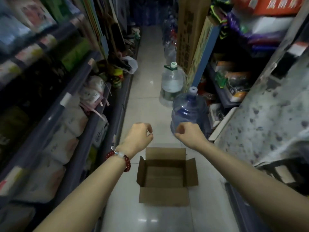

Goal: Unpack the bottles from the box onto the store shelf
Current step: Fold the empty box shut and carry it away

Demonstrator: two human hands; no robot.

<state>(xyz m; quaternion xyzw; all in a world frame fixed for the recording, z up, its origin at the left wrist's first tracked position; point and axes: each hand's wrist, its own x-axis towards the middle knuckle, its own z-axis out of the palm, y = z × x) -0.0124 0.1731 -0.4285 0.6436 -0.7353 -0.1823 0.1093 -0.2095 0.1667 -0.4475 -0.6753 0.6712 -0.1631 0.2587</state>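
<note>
So the box [167, 176] sits open on the floor, bottom centre of the frame, just below both hands and looking empty, no bottles visible. Left hand [139, 137] and right hand [189, 133] hover loosely curled, holding nothing, about equally near.

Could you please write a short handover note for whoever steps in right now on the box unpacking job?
Left hand: loosely curled, holding nothing, above the floor beyond the box.
Right hand: the same, nothing in its grip.
Cardboard box: on the aisle floor, flaps open; no bottles visible inside.
Done: the box looks emptied.
Left: check the box bottom, then clear it away. Two large water jugs stand on the floor ahead.
</note>
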